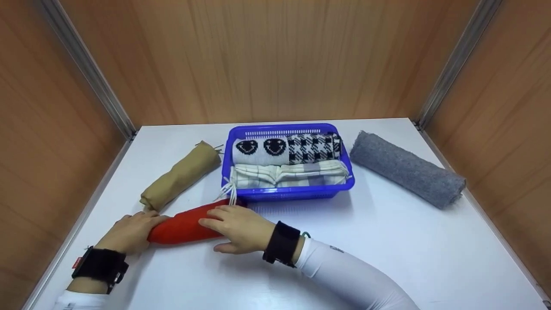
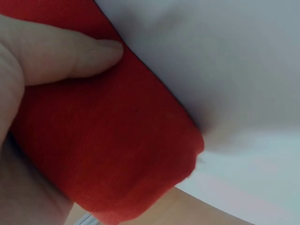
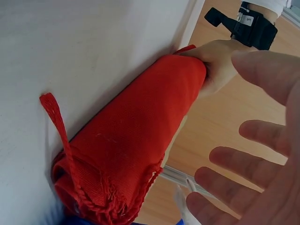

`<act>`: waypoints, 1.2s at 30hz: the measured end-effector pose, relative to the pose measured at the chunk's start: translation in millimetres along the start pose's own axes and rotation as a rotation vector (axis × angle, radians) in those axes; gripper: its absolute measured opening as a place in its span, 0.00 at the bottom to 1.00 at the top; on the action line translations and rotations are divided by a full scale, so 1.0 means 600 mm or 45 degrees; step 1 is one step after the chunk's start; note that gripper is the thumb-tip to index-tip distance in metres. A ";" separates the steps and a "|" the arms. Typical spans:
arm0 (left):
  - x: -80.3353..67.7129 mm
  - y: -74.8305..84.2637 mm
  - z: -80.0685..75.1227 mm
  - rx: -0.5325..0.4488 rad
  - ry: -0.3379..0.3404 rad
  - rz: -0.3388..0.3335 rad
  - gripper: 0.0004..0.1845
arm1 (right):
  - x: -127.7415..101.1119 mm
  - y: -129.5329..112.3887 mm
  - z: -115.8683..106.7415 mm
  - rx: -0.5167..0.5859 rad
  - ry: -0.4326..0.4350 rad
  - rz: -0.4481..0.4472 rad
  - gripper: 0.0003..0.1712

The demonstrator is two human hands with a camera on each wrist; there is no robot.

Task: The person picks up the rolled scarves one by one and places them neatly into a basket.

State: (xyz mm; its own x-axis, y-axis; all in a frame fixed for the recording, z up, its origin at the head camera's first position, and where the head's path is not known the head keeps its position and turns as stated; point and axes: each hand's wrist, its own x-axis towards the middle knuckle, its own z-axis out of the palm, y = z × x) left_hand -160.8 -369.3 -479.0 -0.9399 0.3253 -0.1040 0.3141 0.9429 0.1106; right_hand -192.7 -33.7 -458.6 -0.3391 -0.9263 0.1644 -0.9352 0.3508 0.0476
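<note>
A rolled red scarf [image 1: 187, 224] with twisted tassels lies on the white table in front of the basket. My left hand [image 1: 131, 232] grips its near left end; in the left wrist view the thumb [image 2: 70, 54] lies across the red cloth. Over the scarf's other end is my right hand [image 1: 241, 228], its fingers spread and fairly straight. The right wrist view shows those fingers [image 3: 239, 164] beside the roll, with a gap between. A blue plastic basket [image 1: 297, 193] holds a black-and-white patterned roll [image 1: 312, 148] and a pale checked folded cloth [image 1: 310, 172].
A rolled tan cloth [image 1: 183, 174] lies left of the basket, near the left hand. On the right lies a rolled grey cloth [image 1: 407, 170]. White tassels [image 1: 230, 189] hang over the basket's front left corner. Wooden panels [image 1: 275, 60] enclose the table's back and sides.
</note>
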 end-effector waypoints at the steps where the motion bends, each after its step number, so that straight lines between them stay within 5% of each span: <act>1: 0.000 0.000 0.000 -0.020 -0.011 -0.014 0.35 | 0.003 0.001 0.001 0.000 -0.004 0.002 0.41; 11: 0.001 -0.005 0.002 -0.220 -0.103 -0.157 0.42 | 0.024 0.007 0.018 -0.009 -0.072 0.068 0.44; 36: 0.001 0.004 0.000 -0.172 -0.029 -0.109 0.40 | 0.056 0.027 0.050 0.058 -0.272 0.280 0.55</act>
State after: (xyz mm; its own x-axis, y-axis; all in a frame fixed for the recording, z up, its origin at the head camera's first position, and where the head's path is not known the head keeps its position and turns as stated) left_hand -160.8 -366.9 -478.7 -0.9587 0.2474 -0.1406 0.2110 0.9495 0.2324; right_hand -222.6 -63.2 -482.1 -0.5431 -0.8384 -0.0453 -0.8390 0.5441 -0.0109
